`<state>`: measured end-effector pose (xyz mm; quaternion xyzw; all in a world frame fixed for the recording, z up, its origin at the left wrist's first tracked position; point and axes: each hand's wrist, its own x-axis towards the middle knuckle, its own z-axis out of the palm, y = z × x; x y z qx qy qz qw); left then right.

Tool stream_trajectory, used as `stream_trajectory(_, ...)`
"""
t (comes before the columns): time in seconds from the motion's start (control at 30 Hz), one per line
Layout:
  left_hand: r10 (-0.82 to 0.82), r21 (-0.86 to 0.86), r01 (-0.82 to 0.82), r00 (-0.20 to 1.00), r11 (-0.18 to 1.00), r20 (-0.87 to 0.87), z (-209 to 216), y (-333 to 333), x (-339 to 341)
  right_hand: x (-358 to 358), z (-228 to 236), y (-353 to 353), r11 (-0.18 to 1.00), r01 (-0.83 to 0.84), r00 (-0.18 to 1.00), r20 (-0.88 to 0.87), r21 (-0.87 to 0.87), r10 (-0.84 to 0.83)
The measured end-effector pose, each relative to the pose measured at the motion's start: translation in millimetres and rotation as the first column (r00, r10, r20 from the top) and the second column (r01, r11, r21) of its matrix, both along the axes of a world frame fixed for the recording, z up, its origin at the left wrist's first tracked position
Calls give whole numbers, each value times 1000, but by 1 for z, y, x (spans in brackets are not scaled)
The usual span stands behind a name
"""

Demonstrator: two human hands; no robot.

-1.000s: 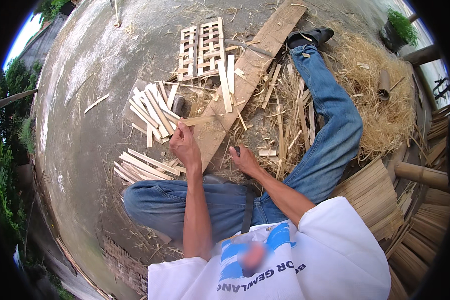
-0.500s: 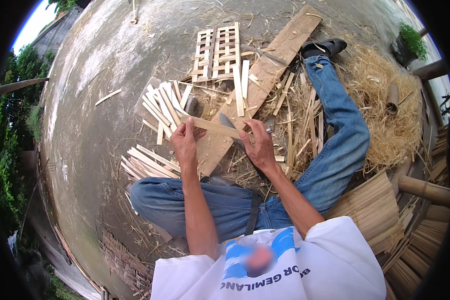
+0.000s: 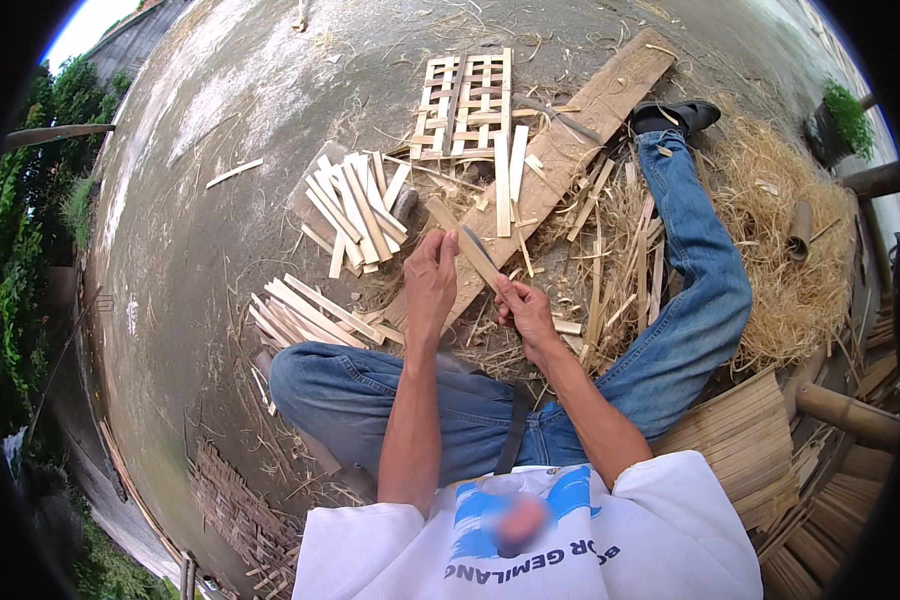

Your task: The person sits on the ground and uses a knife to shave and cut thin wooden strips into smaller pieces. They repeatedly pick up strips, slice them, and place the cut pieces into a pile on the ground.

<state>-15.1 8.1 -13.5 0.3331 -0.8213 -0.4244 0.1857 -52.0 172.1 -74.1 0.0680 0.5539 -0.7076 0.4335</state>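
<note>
I see the pale slat (image 3: 478,262) held aslant above the plank (image 3: 610,92); fingers of the left hand (image 3: 432,275) pinch its far part, and those of the right hand (image 3: 527,313) grip its near end. A dark blade (image 3: 478,242) shows beside it; farther out, I locate a slat lattice (image 3: 457,105) and, left of that, piled slats (image 3: 355,210).

You have leafy greenery (image 3: 12,250) at far left — and a potted plant (image 3: 846,122) and thick bamboo pole (image 3: 850,413) at right.
</note>
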Motion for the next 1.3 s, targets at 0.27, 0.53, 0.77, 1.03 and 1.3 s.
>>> stream_trajectory(0.27,168,114,-156,981,981,-100,-7,1,1,-16,5,-3,852,208,734,653,-480,189)
stream_trajectory(0.53,188,491,-94,972,866,-145,-11,8,1,-5,11,4,753,169,565,689,-635,454)
stream_trajectory(0.77,54,705,-18,998,709,-28,-8,8,1,-5,8,5,735,155,552,675,-660,490)
stream_trajectory(1.03,-321,627,203,944,752,79,-7,11,7,-3,11,7,752,102,626,630,-651,460)
stream_trajectory(1.3,51,503,-67,998,862,47,-17,3,5,-2,18,4,973,-114,992,30,-201,123)
